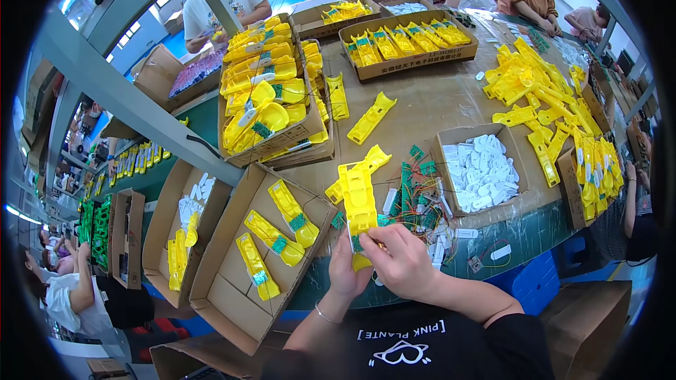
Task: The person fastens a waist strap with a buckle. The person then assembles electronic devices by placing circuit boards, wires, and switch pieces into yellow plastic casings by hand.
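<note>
Upright in front of my chest is a yellow plastic housing (359, 200). My left hand (348, 267) wraps round its lower end, where a bit of green board shows. The fingers of my right hand (403, 260) pinch at that same end; whatever small part lies between them is hidden. Just beyond the hands lie another yellow housing (378, 158) and a heap of green circuit boards (405, 193) with thin wires. White plastic pieces (484, 169) fill a carton to the right. On the left, an open carton (232, 267) holds several yellow housings with green boards.
Stacked cartons of yellow parts (264, 91) rise at the back left, beside a metal post (141, 77). Another filled carton (408, 60) stands at the back. A large yellow pile (535, 84) covers the right. Several people work around the table.
</note>
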{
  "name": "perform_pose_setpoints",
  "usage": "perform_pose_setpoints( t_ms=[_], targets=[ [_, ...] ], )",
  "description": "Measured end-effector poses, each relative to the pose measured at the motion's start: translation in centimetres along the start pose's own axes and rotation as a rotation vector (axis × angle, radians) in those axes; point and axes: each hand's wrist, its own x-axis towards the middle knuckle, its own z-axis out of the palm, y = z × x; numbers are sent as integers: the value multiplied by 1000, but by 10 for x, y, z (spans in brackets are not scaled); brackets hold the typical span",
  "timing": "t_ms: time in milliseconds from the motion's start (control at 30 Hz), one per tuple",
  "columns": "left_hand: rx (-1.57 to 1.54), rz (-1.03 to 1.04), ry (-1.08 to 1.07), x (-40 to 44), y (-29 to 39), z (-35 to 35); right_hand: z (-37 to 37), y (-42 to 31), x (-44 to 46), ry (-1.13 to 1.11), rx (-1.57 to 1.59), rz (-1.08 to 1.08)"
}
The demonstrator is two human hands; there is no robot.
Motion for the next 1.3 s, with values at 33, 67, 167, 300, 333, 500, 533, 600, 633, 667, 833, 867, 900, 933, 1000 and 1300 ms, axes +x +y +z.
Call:
perform_pose_setpoints(
  t_ms=[33, 67, 167, 300, 333, 500, 533, 600, 633, 667, 833, 867, 900, 933, 1000, 1300],
  targets=[
    [3, 14, 34, -2, 0, 2, 2, 1, -1, -1, 2, 2],
    [2, 12, 35, -2, 0, 2, 4, 4, -2, 13, 17, -8],
    [149, 31, 42, -1, 7, 4, 5, 11, -7, 32, 38, -34],
    [400, 10, 84, -6, 16, 11, 7, 14, -13, 60, 59, -71],
    [367, 9, 98, -5, 17, 13, 7, 15, -12, 60, 58, -73],
    [606, 76, 59, -5, 9, 4, 4, 16, -10, 95, 144, -49],
    [627, 106, 23, -4, 10, 2, 1, 17, -11, 92, 145, -52],
    [591, 113, 14, -6, 13, 5, -7, 22, -10, 65, 480, 5],
    [556, 112, 4, -8, 16, 7, -12, 21, -8, 64, 479, 5],
    [551, 112, 4, -9, 18, 11, -18, 19, -7, 60, 527, 175],
    [566, 163, 43, -12, 20, 22, -10, 21, -13, -110, 1098, 601],
    [567, 162, 47, -14, 20, 23, -8, 21, -15, -106, 1148, 593],
    [599, 191, 53, -15, 20, 24, -6, 21, -16, -107, 1152, 593],
    [630, 223, 59, -15, 20, 25, -4, 20, -18, -107, 1165, 603],
    [658, 239, 63, -16, 19, 23, -3, 18, -20, -105, 1176, 612],
    [483, 128, 119, -5, 19, 30, -3, 29, -16, -218, 1057, 703]
  ],
)
